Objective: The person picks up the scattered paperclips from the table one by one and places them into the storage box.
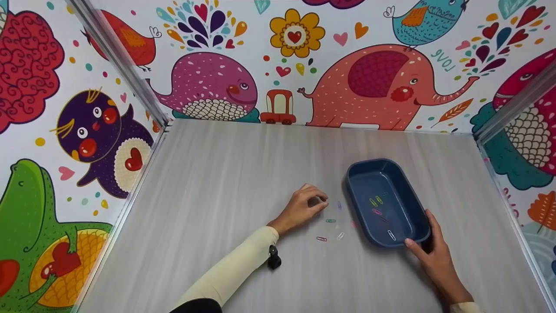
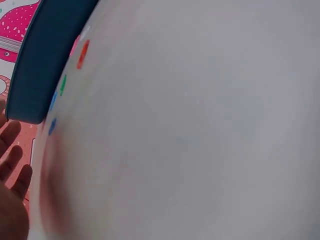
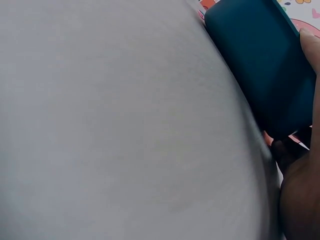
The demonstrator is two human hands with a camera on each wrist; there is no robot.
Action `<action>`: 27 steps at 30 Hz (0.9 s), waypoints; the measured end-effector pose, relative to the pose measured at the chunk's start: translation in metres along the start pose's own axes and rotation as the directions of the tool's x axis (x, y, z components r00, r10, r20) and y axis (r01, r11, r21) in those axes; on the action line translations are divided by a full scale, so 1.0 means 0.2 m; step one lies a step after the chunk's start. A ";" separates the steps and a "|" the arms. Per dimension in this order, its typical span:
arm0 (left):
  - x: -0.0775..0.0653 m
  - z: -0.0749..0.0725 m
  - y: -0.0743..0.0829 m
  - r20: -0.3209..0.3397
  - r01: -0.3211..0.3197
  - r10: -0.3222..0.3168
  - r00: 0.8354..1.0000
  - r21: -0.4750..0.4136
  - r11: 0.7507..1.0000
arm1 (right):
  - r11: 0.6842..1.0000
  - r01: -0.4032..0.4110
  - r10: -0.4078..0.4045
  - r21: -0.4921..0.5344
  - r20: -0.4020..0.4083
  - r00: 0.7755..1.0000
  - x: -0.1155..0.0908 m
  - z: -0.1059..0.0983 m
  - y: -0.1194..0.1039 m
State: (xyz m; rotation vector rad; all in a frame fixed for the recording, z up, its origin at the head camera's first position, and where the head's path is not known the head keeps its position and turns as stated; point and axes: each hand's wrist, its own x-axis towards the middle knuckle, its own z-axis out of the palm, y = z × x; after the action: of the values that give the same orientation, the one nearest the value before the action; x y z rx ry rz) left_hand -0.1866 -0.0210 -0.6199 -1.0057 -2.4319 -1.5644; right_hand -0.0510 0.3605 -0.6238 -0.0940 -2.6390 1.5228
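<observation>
My right hand (image 1: 441, 261) grips the near right corner of a dark blue plastic tray (image 1: 354, 198), thumb on the rim and fingers along its outer side. Several paper clips lie inside, among them yellow (image 1: 373, 202), pink (image 1: 377, 212) and white (image 1: 392, 235) ones. Left of the tray, more clips are scattered on the table: blue (image 1: 339, 205), green (image 1: 331, 221), red (image 1: 321, 238) and white (image 1: 340, 236). Beside the blue clip is my left hand (image 1: 299, 208), its fingers loosely bent. The left wrist view shows those fingers (image 2: 11, 162) apart, with no clip visible between them.
The grey wood-grain table (image 1: 217, 182) meets cartoon-printed walls (image 1: 243, 39) at the back and both sides. Metal strips (image 1: 117, 61) run along the wall corners. A small black device (image 1: 273, 257) is worn at the left wrist.
</observation>
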 end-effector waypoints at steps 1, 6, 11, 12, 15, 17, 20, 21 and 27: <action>-0.01 0.00 -0.01 0.007 -0.005 0.005 1.000 0.008 1.000 | 1.000 -0.002 0.002 0.000 0.000 1.000 0.00 0.00 0.00; -0.03 -0.03 -0.03 0.063 -0.044 0.042 0.997 0.028 0.999 | 1.000 -0.009 0.009 0.004 0.003 1.000 0.00 0.00 0.00; -0.04 -0.07 -0.05 0.157 -0.069 0.061 0.986 0.047 0.996 | 1.000 0.000 0.000 0.005 0.004 1.000 0.00 0.00 0.01; -0.04 -0.07 -0.05 0.178 -0.078 0.066 0.982 0.058 0.995 | 1.000 0.002 -0.002 0.004 0.004 1.000 0.00 0.00 0.01; -0.04 -0.09 -0.06 0.236 -0.104 0.078 0.969 0.100 0.990 | 1.000 0.006 -0.006 0.007 0.003 1.000 0.00 0.00 0.01; -0.04 -0.11 -0.07 0.266 -0.116 0.079 0.961 0.126 0.985 | 1.000 0.001 -0.001 0.009 0.006 1.000 0.00 0.00 0.01; -0.03 -0.12 -0.08 0.302 -0.124 0.073 0.951 0.153 0.980 | 1.000 -0.008 0.007 0.016 0.012 1.000 0.00 0.00 0.01; -0.03 -0.12 -0.09 0.309 -0.124 0.071 0.948 0.157 0.980 | 1.000 -0.009 0.009 0.016 0.012 1.000 0.00 0.00 0.01; -0.01 -0.14 -0.12 0.319 -0.142 0.080 0.944 0.177 0.974 | 0.999 0.012 -0.012 0.030 -0.004 1.000 -0.01 0.00 0.01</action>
State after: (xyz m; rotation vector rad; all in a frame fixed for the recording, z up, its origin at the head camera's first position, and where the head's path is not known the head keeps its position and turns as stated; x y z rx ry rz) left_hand -0.2067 -0.0507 -0.6270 -1.4134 -2.6065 -1.1745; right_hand -0.0498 0.3611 -0.6251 -0.0795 -2.6075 1.5568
